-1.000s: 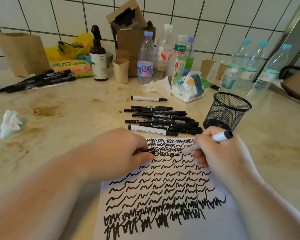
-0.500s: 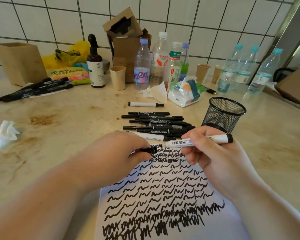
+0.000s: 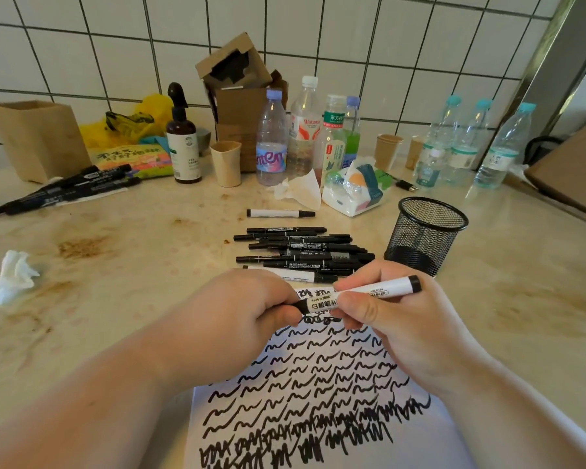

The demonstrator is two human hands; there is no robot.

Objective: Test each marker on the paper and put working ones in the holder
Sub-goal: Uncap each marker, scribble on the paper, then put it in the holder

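A white whiteboard marker (image 3: 376,292) with a black end lies level between both hands, above the top of the scribbled paper (image 3: 312,394). My right hand (image 3: 393,319) grips its barrel. My left hand (image 3: 237,319) pinches the black cap, which is pressed onto the marker's left end. Just beyond the hands lies a pile of several black markers (image 3: 301,252), with one white marker (image 3: 279,213) apart behind it. The black mesh holder (image 3: 427,231) stands upright to the right of the pile; no marker shows above its rim.
Another group of black markers (image 3: 65,189) lies at the far left. Water bottles (image 3: 271,140), paper cups, a brown spray bottle (image 3: 183,143), a tissue pack (image 3: 356,191) and cardboard boxes line the tiled wall. A crumpled tissue (image 3: 14,275) sits at the left on the stained counter.
The right hand lifted the marker tip off the paper and turned the marker level. The left hand brought the cap onto its tip.
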